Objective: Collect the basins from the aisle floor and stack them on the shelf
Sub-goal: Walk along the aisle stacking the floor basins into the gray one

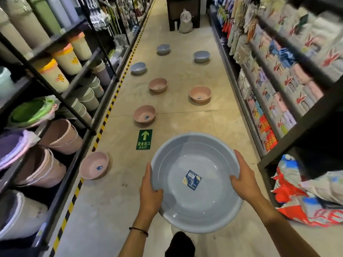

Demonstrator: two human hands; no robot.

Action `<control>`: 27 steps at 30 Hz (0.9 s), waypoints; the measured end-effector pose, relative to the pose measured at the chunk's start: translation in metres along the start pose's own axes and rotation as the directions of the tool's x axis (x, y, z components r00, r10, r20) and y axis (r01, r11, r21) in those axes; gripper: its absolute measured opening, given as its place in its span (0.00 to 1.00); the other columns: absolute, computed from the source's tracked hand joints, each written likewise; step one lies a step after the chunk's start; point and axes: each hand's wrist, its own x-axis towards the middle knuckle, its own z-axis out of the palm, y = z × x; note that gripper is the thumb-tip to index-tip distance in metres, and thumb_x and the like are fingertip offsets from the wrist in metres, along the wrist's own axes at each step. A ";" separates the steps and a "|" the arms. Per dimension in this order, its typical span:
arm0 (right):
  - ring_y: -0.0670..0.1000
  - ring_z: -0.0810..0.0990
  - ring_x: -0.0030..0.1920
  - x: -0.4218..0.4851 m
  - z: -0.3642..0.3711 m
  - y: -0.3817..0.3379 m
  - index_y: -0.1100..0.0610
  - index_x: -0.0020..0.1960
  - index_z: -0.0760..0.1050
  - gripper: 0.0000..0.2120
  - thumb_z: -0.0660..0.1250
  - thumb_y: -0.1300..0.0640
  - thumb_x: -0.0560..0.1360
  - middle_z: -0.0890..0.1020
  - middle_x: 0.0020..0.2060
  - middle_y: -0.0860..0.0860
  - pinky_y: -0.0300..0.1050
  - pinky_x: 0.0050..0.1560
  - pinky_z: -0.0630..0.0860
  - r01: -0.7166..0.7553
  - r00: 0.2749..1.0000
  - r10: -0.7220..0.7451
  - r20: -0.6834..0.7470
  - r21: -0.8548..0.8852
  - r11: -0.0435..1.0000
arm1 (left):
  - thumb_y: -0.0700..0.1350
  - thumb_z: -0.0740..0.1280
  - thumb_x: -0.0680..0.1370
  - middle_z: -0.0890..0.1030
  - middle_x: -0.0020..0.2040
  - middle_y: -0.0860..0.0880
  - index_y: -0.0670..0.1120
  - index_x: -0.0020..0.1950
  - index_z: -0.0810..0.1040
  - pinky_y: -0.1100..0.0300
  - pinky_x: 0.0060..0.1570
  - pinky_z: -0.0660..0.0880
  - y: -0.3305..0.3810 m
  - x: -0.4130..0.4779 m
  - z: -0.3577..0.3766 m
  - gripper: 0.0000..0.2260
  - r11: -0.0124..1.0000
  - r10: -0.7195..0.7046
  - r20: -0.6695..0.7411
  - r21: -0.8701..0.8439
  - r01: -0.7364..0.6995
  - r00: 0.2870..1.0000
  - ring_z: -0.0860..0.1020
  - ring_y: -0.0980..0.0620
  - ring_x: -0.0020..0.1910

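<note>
I hold a large blue-grey basin (196,182) with a label inside, raised above the aisle floor. My left hand (150,191) grips its left rim and my right hand (243,180) grips its right rim. Several more basins lie on the floor ahead: a pink basin (94,166) near the left shelf, another pink basin (144,114) farther on, two pink ones (158,85) (200,94) beyond, and three blue basins (138,68) (201,56) (163,48) at the far end.
The left shelf unit (61,184) holds stacked pink, white and purple tubs and bins. Packaged textiles fill the right shelf (278,89). A yellow-black tape line (104,123) runs along the left. A green exit sticker (144,139) marks the floor. A sack (185,21) stands far ahead.
</note>
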 end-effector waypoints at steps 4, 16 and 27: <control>0.45 0.83 0.57 0.035 0.013 -0.009 0.41 0.73 0.70 0.33 0.75 0.50 0.71 0.82 0.57 0.43 0.40 0.50 0.84 0.001 0.998 0.001 -0.061 0.037 0.999 | 0.27 0.69 0.74 0.67 0.79 0.48 0.55 0.84 0.57 0.36 0.70 0.72 0.001 0.061 0.008 0.44 0.999 -0.018 0.076 0.050 0.014 0.997 0.68 0.42 0.76; 0.50 0.81 0.59 0.160 0.012 0.011 0.41 0.73 0.68 0.33 0.71 0.65 0.74 0.81 0.59 0.48 0.61 0.61 0.81 -0.212 0.951 0.195 -0.240 -0.048 0.976 | 0.30 0.65 0.77 0.66 0.78 0.49 0.57 0.85 0.52 0.25 0.58 0.75 0.048 0.218 0.054 0.43 0.991 -0.019 0.291 0.133 -0.021 0.957 0.73 0.36 0.70; 0.60 0.79 0.58 0.274 -0.005 0.088 0.55 0.73 0.65 0.26 0.61 0.70 0.78 0.77 0.57 0.55 0.50 0.51 0.76 -0.412 0.901 0.396 -0.175 -0.065 0.909 | 0.30 0.63 0.80 0.61 0.81 0.54 0.52 0.85 0.53 0.51 0.76 0.63 0.042 0.310 0.142 0.38 0.991 -0.112 0.206 0.092 0.095 0.972 0.62 0.54 0.77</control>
